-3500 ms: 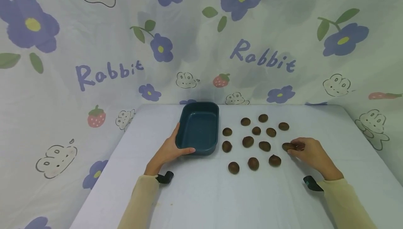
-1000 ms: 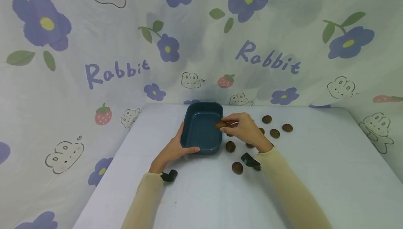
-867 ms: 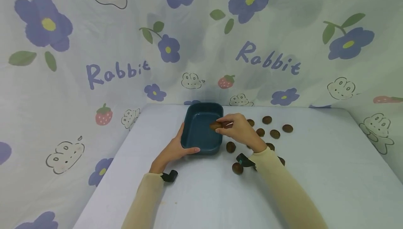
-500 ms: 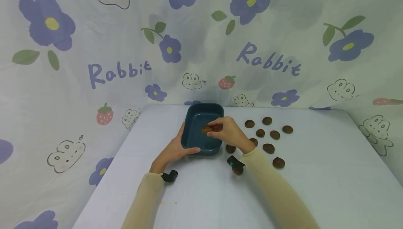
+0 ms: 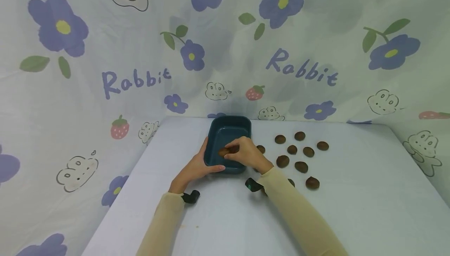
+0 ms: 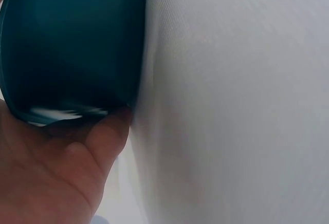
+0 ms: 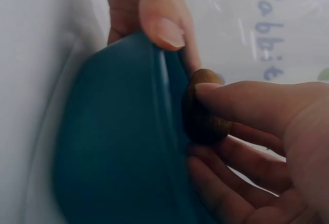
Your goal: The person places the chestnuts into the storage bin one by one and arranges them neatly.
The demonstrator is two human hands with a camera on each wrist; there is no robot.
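A deep teal rectangular baking dish (image 5: 230,134) stands on the white-covered table. My left hand (image 5: 195,169) grips its near left corner, thumb at the near rim and fingers along the left side. In the left wrist view, that hand (image 6: 56,167) touches the dish wall (image 6: 77,44). Over the inside of the dish, my right hand (image 5: 249,154) pinches a brown chestnut (image 5: 223,152). The right wrist view shows this chestnut (image 7: 203,113) between thumb and fingers, beside the dish rim (image 7: 160,95). My right hand and sleeve hide part of the dish and some chestnuts.
Several loose chestnuts (image 5: 283,161) lie spread over the table (image 5: 351,193) to the right of the dish. A few sit close beside its right wall, partly behind my right arm. A patterned cloth (image 5: 225,45) hangs directly behind the table.
My right hand took the rightmost chestnut, carried it left over the dish's right rim, then moved farther left and nearer within the dish. My left hand keeps its grip. The view shifted slightly.
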